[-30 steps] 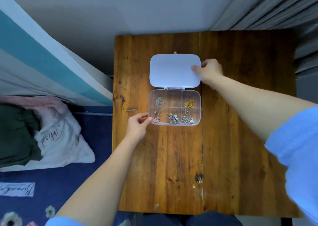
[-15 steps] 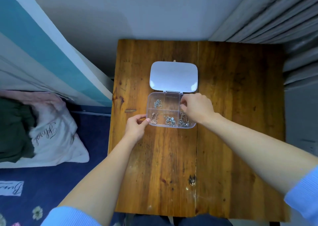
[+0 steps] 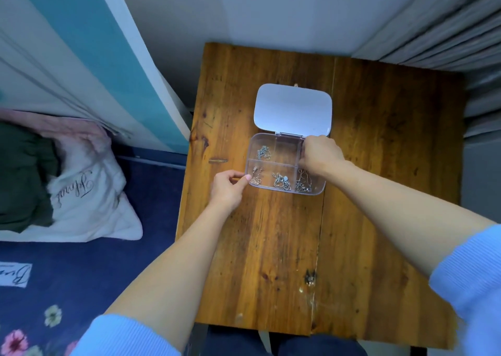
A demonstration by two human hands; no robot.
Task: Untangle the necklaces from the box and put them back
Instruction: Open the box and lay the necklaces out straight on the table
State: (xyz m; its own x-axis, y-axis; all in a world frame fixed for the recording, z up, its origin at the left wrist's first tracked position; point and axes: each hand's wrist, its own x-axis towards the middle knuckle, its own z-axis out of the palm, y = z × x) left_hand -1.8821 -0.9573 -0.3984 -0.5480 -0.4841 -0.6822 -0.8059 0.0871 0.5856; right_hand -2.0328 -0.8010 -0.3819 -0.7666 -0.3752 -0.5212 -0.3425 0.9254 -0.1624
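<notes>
Your left hand (image 3: 227, 186) pinches the clear plastic compartment box (image 3: 273, 149) on the wooden desk (image 3: 379, 193); your right hand (image 3: 320, 156) dips inside, grip hidden. The silver necklaces (image 3: 282, 181) look light, limp and snag-prone: lift by a clasp.

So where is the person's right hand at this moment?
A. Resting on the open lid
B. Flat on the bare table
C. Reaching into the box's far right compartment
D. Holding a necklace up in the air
C: the right hand is curled over the far right compartment of the clear box, below the open lid.
</notes>
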